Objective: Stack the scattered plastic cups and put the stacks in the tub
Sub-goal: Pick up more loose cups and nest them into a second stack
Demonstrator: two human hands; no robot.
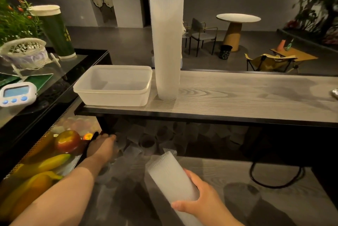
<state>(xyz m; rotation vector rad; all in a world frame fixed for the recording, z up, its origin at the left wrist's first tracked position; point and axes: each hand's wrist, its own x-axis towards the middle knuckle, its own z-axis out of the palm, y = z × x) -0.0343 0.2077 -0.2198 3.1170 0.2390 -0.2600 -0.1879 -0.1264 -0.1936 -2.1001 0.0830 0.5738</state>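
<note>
Reaching under the raised tabletop (247, 95), the left hand (101, 148) goes in among the scattered cups (146, 143), though its grip cannot be told in the dim shadow. The right hand (199, 200) curls round a short stack (170, 176) (tilted, rims pointing away). Above, a tall stack (166, 46) stands upright just beside the tub (113, 95).
</note>
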